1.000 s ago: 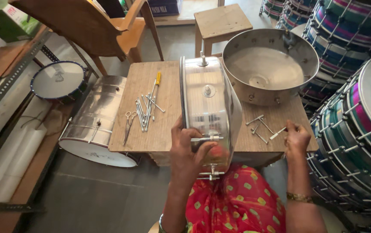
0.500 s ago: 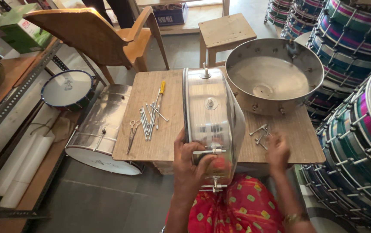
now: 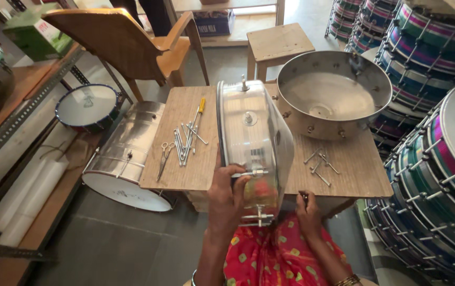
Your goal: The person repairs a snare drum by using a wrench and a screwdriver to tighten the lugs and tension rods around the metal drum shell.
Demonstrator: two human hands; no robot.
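A shiny steel drum shell [image 3: 248, 137] stands on edge across the wooden table [image 3: 185, 122], its clear drumhead facing right. My left hand [image 3: 227, 196] grips the shell's near rim at a tension bolt. Beside the drum's lower edge, near my lap, my right hand [image 3: 308, 212] is closed around a small metal piece; what it is cannot be made out. Loose bolts [image 3: 320, 164] lie on the table to the right of the drum.
A pile of rods, scissors and a yellow-handled screwdriver [image 3: 185, 140] lies on the table's left. A large steel bowl [image 3: 333, 92] sits at back right. Stacked colourful drums [image 3: 439, 148] fill the right; a steel drum [image 3: 124, 153], a chair [image 3: 127, 42] and a stool [image 3: 275, 45] stand around.
My right hand has left the loose bolts on the table and come down to the drum's lower edge near my lap. My left hand keeps its hold on the rim.
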